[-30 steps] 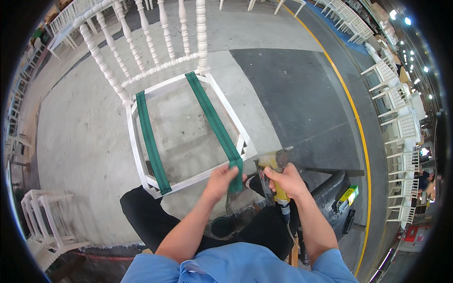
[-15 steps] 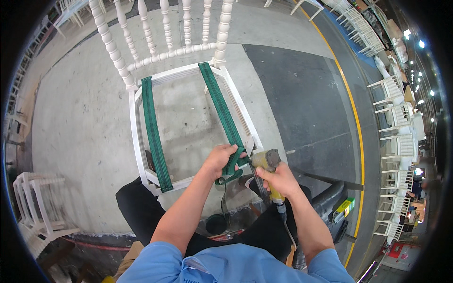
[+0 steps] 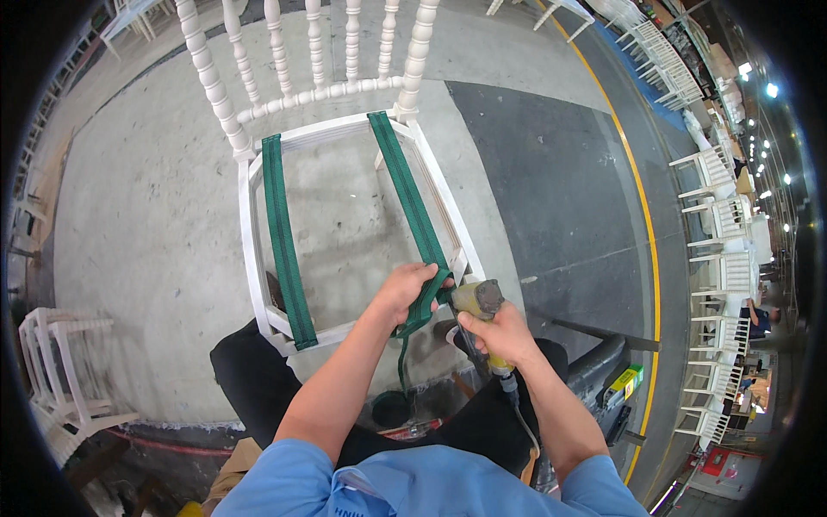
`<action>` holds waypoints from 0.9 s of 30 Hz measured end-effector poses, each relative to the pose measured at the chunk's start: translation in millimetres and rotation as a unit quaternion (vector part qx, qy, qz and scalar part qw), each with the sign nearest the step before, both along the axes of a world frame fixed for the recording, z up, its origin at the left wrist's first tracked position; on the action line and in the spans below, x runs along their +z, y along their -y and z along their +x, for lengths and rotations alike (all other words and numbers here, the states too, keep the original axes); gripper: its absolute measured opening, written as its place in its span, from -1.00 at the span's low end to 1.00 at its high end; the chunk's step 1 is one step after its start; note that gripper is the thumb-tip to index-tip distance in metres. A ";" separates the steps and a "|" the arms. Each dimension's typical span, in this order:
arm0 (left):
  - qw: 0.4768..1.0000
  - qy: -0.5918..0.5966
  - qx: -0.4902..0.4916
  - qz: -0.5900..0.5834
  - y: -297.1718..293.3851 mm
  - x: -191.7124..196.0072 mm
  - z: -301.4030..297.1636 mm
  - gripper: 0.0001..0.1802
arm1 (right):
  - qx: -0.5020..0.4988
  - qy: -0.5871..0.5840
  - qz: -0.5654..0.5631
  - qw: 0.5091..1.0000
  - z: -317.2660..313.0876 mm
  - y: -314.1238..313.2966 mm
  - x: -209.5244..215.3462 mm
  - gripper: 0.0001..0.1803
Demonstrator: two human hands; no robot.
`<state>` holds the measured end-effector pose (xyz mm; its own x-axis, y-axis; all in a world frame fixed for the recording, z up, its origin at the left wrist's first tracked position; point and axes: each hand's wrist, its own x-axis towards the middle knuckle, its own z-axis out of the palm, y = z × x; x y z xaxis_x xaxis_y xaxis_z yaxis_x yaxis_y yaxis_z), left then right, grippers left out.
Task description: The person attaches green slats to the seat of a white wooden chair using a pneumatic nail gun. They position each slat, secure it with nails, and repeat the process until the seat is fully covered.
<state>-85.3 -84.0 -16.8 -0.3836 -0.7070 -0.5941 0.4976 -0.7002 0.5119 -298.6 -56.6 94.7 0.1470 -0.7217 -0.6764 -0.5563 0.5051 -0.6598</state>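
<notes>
Gripping the green webbing strap (image 3: 412, 202) tight with the left hand (image 3: 407, 291), right at the front rail of the white chair frame (image 3: 250, 250). Clenching a yellow pneumatic stapler (image 3: 476, 303) in the right hand (image 3: 502, 334), nose just beside the strap end. Second green strap (image 3: 282, 237) lying across the frame's left side.
</notes>
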 end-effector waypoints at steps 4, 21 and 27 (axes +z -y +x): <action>1.000 0.003 -0.021 0.003 1.2 3.0 2.3 -0.64 | 0.003 -0.017 -0.014 1.000 6.9 -3.3 -0.8 -0.58; 0.909 0.381 -0.086 -0.149 -57.4 -18.5 -30.1 -0.61 | -0.339 0.093 -0.161 0.922 -227.2 -126.4 117.0 -0.53; 0.927 0.311 -0.070 -0.196 -62.3 -12.7 -37.5 -0.65 | -0.570 0.073 -0.056 0.816 -341.4 -225.7 52.1 -0.45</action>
<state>-122.8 -21.7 -29.5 -0.1568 -0.8850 -0.4384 -0.0616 -0.4343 0.8987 -640.0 169.1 146.8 -0.5906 -0.5011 -0.6325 0.3220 0.5724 -0.7541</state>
